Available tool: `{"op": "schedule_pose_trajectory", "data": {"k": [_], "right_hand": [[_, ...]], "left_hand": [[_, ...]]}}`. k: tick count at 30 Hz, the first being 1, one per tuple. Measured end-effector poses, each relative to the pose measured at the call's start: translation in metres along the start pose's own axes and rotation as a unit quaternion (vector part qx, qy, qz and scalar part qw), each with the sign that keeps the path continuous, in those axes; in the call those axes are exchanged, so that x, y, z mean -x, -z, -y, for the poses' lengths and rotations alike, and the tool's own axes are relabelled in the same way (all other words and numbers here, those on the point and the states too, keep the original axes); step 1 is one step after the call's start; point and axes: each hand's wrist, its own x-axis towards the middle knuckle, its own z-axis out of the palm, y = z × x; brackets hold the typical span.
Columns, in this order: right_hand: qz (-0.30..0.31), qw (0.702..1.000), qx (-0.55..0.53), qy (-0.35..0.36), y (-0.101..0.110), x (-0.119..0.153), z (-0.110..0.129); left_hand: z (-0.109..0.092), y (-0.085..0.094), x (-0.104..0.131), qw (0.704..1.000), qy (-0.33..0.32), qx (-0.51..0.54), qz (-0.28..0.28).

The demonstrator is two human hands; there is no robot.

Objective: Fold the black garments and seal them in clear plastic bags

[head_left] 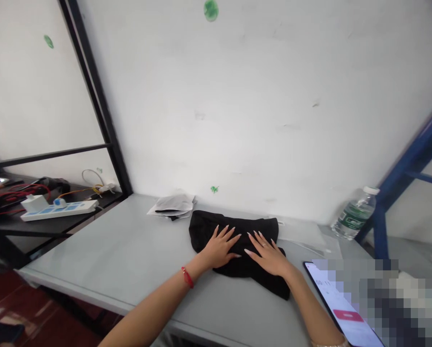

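A black folded piece of cloth (233, 224), seemingly a garment, lies on the grey table (103, 250) in front of me. My left hand (221, 248) rests flat on its middle with the fingers spread. On the cloth's right part lies my right hand (268, 253), palm down, fingers also apart. Both hands press on top of the fabric and grip nothing. One end of the cloth sticks out toward me below my right hand. The exact kind of garment cannot be made out.
White plastic packets (174, 205) lie behind on the left. Clear plastic bags (302, 233) are at the right, near a water bottle (356, 214). A phone (336, 299) stands close to my right arm. A power strip (60, 209) sits on the dark neighbouring table.
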Motion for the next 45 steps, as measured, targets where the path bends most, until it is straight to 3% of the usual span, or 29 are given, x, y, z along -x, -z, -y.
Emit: {"op": "schedule_pose_trajectory", "data": {"k": [4,8,12,15,17,19,21,23,26,32,39,42,45], "right_hand": [[0.035,0.998,-0.033,0.032,0.004,0.003,-0.010],[0.046,0.993,-0.086,0.065,0.016,0.014,-0.009],[-0.011,0.984,-0.144,0.100,0.025,0.019,-0.008],[-0.107,0.984,-0.113,0.090,0.019,0.011,-0.011],[-0.187,0.978,-0.052,0.079,0.010,0.002,-0.014],[-0.241,0.968,0.012,0.074,-0.001,-0.008,-0.019],[-0.261,0.962,0.048,0.059,-0.009,-0.015,-0.026],[-0.265,0.962,0.059,0.028,-0.013,-0.020,-0.035],[-0.269,0.961,0.059,-0.009,-0.015,-0.026,-0.049],[-0.291,0.957,0.016,0.002,-0.014,-0.031,-0.060],[-0.340,0.939,-0.001,0.047,0.004,-0.009,-0.051],[-0.326,0.944,0.022,0.057,0.015,0.002,-0.045],[-0.268,0.960,0.059,0.060,0.022,0.009,-0.036]], "left_hand": [[0.001,0.009,0.007,1.000,-0.022,-0.008,0.004],[-0.015,0.016,0.027,0.999,-0.031,-0.025,0.018],[-0.043,0.016,0.053,0.999,-0.019,-0.032,-0.003],[-0.053,0.026,0.058,1.000,-0.004,-0.017,-0.023],[-0.043,0.035,0.045,0.999,0.013,-0.006,-0.048],[-0.022,0.041,0.024,0.995,0.040,-0.020,-0.088],[0.007,0.041,0.003,0.990,0.074,-0.048,-0.108],[0.033,0.036,-0.009,0.982,0.154,-0.064,-0.091],[0.054,0.027,-0.012,0.976,0.205,-0.039,-0.069],[0.056,0.022,-0.004,0.974,0.205,0.009,-0.096],[0.067,0.027,0.000,0.974,0.183,0.034,-0.126],[0.067,0.037,0.004,0.981,0.142,0.035,-0.128],[0.060,0.048,0.007,0.987,0.090,0.015,-0.131]]}}
